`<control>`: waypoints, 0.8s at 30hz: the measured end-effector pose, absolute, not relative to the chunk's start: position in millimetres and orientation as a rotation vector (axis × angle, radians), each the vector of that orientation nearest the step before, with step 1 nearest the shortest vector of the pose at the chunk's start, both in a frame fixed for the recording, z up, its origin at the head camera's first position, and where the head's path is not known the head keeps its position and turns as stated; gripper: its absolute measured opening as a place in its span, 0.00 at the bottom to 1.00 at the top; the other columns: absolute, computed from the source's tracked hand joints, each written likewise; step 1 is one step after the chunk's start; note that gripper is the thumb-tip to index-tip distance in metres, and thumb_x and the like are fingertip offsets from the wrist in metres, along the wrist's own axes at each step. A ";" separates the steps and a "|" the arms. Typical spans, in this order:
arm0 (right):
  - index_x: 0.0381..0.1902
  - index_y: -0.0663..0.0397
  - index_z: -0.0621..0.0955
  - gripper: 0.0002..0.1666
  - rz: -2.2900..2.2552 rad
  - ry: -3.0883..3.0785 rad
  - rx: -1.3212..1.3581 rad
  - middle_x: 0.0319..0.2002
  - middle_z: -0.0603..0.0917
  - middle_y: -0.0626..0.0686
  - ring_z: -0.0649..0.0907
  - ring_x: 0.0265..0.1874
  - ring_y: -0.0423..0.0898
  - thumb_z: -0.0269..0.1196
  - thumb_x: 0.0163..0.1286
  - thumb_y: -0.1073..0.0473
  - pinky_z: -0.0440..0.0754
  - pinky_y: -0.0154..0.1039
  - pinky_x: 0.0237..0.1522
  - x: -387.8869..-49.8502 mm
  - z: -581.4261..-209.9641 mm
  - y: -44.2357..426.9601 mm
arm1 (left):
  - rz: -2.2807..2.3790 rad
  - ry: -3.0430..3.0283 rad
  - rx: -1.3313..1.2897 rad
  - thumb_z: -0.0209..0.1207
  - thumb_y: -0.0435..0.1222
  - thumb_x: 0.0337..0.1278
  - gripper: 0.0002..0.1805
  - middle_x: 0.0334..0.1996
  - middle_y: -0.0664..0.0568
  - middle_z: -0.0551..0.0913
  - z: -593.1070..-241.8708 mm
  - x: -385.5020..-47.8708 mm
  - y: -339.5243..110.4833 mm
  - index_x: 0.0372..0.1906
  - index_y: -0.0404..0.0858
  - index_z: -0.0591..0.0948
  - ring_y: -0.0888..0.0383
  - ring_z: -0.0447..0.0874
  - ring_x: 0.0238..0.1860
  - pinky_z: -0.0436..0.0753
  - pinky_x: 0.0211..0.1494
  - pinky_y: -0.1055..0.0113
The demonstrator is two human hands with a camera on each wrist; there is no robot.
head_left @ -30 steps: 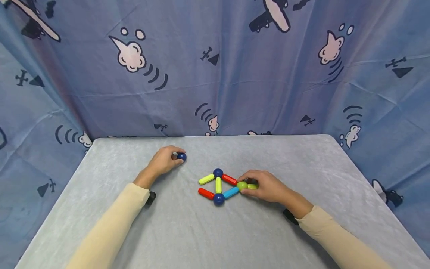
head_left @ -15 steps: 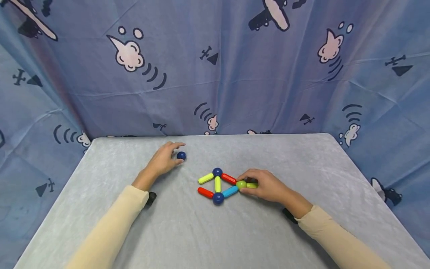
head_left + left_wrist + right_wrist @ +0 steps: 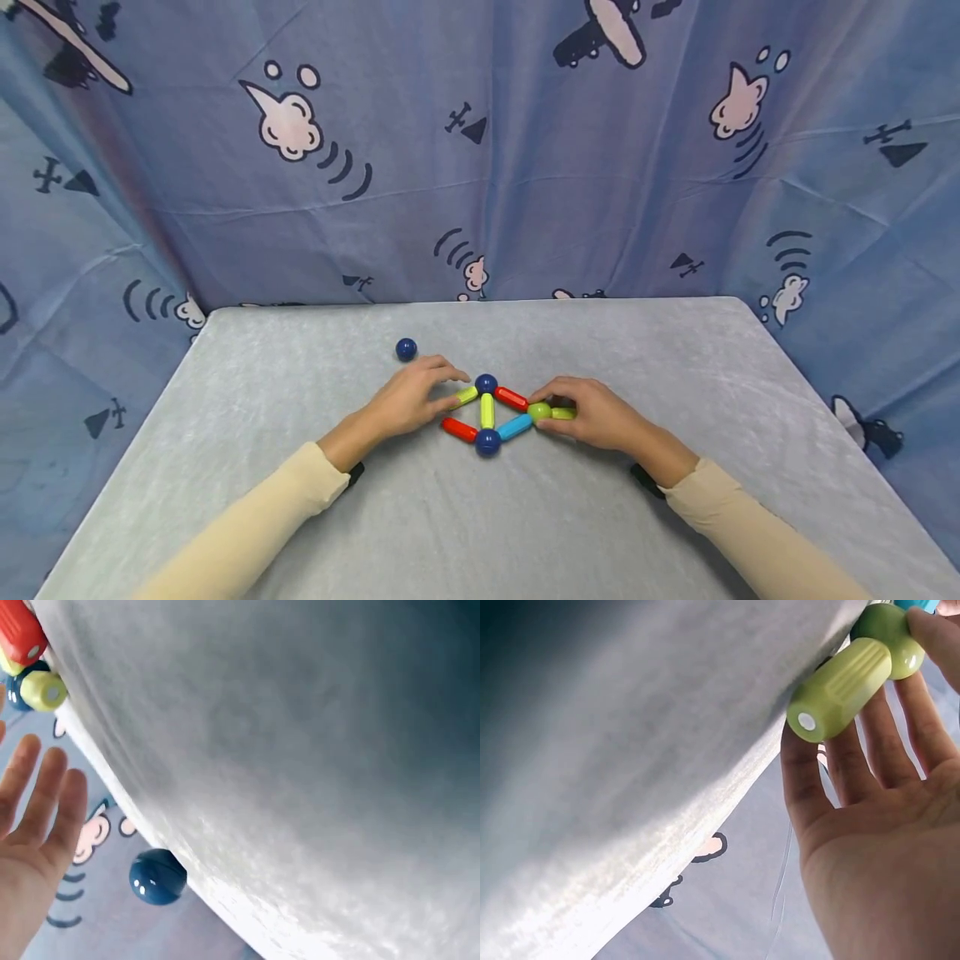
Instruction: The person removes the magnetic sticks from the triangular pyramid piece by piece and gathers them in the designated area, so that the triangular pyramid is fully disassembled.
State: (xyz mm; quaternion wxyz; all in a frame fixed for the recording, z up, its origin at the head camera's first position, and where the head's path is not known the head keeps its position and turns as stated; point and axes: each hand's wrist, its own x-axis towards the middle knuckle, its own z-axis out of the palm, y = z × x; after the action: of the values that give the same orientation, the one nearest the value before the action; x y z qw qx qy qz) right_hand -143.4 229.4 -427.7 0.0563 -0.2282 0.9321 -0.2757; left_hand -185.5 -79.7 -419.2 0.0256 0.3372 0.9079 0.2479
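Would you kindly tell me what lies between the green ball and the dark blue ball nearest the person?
A light blue rod bridges the green ball and that dark blue ball, shown in the head view.

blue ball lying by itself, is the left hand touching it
Apart: in the left wrist view, curtain shows between the left hand and the blue ball.

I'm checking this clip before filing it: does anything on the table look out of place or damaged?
No damage shows. Only the loose, glossy dark blue ball stands out: it lies beyond the left hand, apart from the joined figure of coloured rods and balls.
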 end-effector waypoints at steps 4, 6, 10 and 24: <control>0.50 0.36 0.85 0.19 -0.858 2.821 -0.690 0.46 0.85 0.38 0.80 0.43 0.37 0.73 0.60 0.48 0.81 0.44 0.51 -143.2 -428.0 230.3 | 0.754 2.772 1.082 0.66 0.40 0.61 0.18 0.48 0.54 0.84 -426.3 -186.4 -77.4 0.56 0.48 0.84 0.58 0.81 0.48 0.81 0.53 0.59; 0.50 0.36 0.85 0.19 -0.860 2.820 -0.689 0.46 0.85 0.38 0.80 0.43 0.37 0.73 0.60 0.48 0.81 0.44 0.51 -143.0 -428.0 230.7 | 0.747 2.768 1.095 0.66 0.40 0.61 0.18 0.46 0.55 0.84 -428.9 -186.9 -77.2 0.56 0.47 0.84 0.59 0.81 0.44 0.81 0.50 0.62; 0.51 0.35 0.84 0.19 -0.856 2.822 -0.692 0.46 0.85 0.38 0.80 0.43 0.37 0.72 0.61 0.48 0.81 0.44 0.51 -143.4 -428.4 231.2 | 0.746 2.768 1.097 0.66 0.39 0.61 0.17 0.43 0.57 0.84 -431.5 -187.3 -77.0 0.55 0.47 0.85 0.62 0.79 0.41 0.79 0.47 0.65; 0.51 0.35 0.84 0.19 -0.866 2.811 -0.687 0.46 0.85 0.37 0.80 0.43 0.36 0.72 0.61 0.47 0.81 0.43 0.51 -144.2 -428.1 230.5 | 0.762 2.775 1.073 0.66 0.38 0.61 0.18 0.39 0.57 0.84 -434.3 -188.4 -77.3 0.56 0.47 0.84 0.61 0.78 0.40 0.79 0.47 0.64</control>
State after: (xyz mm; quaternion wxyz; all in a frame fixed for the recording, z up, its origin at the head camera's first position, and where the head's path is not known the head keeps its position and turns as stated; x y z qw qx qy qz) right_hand -144.2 230.5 -428.1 0.0604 -0.2269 0.9290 -0.2862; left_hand -188.4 -77.3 -434.3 0.0353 0.3493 0.9029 0.2480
